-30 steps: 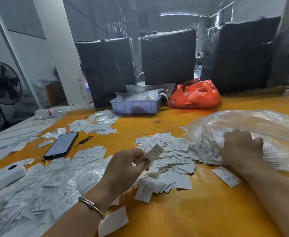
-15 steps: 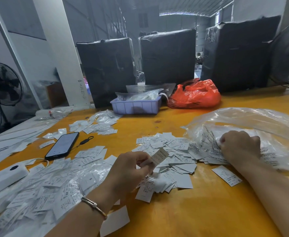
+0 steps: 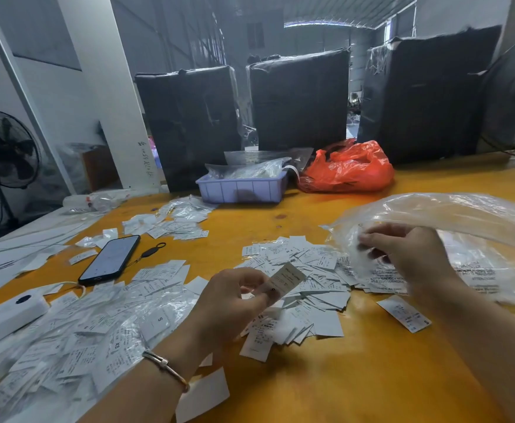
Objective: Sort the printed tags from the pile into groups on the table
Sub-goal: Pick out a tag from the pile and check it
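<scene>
From the head camera, the left hand [image 3: 234, 303] hovers over the middle of the yellow desk [image 3: 357, 377], its grip closed on a single printed tag [image 3: 286, 280] pinched between thumb and fingertips, the tag tilted up above the central pile of tags [image 3: 299, 276]. The right hand [image 3: 408, 257] is raised just beside that pile, at the mouth of a clear plastic bag [image 3: 451, 215] that lies toward the right edge of the desk; its fingers are curled and blurred, and I cannot tell whether its grip holds anything. One loose tag [image 3: 404, 312] lies apart on the bare desk, between the pile and the right forearm. A broad spread of tags in clear sleeves [image 3: 76, 340] covers the near left corner, and a smaller group of tags [image 3: 170, 224] sits further back toward the left edge. A black phone [image 3: 109, 259] lies face up between those two groups, with a white box [image 3: 5, 315] at the left edge. At the far edge stand a lilac tray [image 3: 241, 189] and, just beside it, a red plastic bag [image 3: 347, 169]. A metal bracelet [image 3: 166, 367] circles the left wrist
</scene>
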`<state>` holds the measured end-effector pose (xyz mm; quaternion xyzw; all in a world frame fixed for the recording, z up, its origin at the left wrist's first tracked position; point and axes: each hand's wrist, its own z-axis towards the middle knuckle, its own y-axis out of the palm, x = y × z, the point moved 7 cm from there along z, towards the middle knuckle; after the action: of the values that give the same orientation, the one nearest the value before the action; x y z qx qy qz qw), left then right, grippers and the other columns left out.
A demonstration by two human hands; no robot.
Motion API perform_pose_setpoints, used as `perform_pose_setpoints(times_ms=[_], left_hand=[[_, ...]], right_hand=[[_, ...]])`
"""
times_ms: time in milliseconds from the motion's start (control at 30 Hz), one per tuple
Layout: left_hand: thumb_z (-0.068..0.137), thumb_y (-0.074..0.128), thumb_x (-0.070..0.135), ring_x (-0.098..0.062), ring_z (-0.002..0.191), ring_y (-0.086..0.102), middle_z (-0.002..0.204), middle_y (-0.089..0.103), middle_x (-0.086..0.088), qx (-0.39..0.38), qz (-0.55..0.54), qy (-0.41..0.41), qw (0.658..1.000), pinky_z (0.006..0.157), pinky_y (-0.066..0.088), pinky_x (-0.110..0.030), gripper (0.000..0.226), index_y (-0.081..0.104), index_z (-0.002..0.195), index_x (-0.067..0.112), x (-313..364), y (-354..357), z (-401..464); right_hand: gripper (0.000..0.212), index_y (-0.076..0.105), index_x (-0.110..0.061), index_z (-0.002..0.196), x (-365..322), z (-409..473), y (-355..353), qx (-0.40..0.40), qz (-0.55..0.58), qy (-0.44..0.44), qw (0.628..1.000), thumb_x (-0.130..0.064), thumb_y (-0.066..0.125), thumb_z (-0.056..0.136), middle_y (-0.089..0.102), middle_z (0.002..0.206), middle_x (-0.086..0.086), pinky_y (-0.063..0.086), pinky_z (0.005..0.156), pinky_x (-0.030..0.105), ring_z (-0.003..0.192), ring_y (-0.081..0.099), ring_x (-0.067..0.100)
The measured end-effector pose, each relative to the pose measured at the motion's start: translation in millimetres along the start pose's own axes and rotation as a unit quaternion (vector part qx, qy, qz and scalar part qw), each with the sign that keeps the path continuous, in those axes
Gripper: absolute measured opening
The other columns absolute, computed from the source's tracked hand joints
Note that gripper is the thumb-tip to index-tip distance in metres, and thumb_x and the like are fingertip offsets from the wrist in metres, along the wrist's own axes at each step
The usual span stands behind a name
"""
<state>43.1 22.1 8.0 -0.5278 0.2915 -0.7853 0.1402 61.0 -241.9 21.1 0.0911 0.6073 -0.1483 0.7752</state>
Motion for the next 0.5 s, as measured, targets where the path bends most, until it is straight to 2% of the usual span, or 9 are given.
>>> perform_pose_setpoints(times_ms=[67,167,267,400,500], left_hand=[[0.085,0.073,0.024,0.005,0.102,0.061,0.107,0.070,0.020,-0.034,-0.095,-0.006,0.995,0.076,0.049,-0.008,0.013,0.077,0.096,0.026,5.2,3.5,-0.7],[0.079,0.073,0.030,0.003,0.112,0.059,0.122,0.065,0.019,-0.065,-0.183,-0.010,0.981,0.080,0.050,-0.010,0.024,0.077,0.099,0.018,11.0,5.5,-3.5],[0.082,0.075,0.024,-0.010,0.112,0.063,0.122,0.067,0.008,-0.080,-0.246,-0.006,0.966,0.084,0.053,-0.019,0.026,0.075,0.105,0.012,14.6,6.0,-6.2],[0.081,0.073,0.026,-0.013,0.100,0.069,0.108,0.074,0.002,-0.088,-0.263,0.004,0.961,0.081,0.053,-0.018,0.022,0.077,0.103,0.025,22.3,7.9,-8.6],[0.080,0.070,0.022,-0.023,0.109,0.067,0.114,0.073,-0.005,-0.060,-0.319,0.008,0.946,0.087,0.055,-0.026,0.027,0.076,0.107,0.022,19.5,0.2,-5.4]], right_hand=[[0.007,0.071,-0.007,0.080,4.8,-15.0,29.9,-0.116,0.109,0.109,0.981,-0.008,0.072,0.072,0.074,0.074,0.009,0.045,0.060,0.027,0.059,0.063,0.015],[0.017,0.078,-0.014,0.079,4.5,-37.9,61.7,-0.233,0.138,0.168,0.948,-0.020,0.072,0.064,0.075,0.089,0.008,0.043,0.066,0.029,0.071,0.067,0.012],[0.026,0.079,-0.016,0.086,6.9,-45.8,72.2,-0.255,0.142,0.177,0.940,-0.027,0.074,0.062,0.075,0.093,0.004,0.042,0.073,0.030,0.085,0.060,0.016],[0.036,0.078,-0.014,0.091,9.0,-46.3,77.7,-0.267,0.162,0.179,0.933,-0.028,0.079,0.058,0.071,0.087,0.002,0.041,0.068,0.027,0.074,0.055,0.012],[0.037,0.078,-0.014,0.092,12.3,-45.7,76.9,-0.260,0.171,0.184,0.933,-0.028,0.080,0.058,0.069,0.079,-0.001,0.041,0.065,0.025,0.071,0.054,0.011]])
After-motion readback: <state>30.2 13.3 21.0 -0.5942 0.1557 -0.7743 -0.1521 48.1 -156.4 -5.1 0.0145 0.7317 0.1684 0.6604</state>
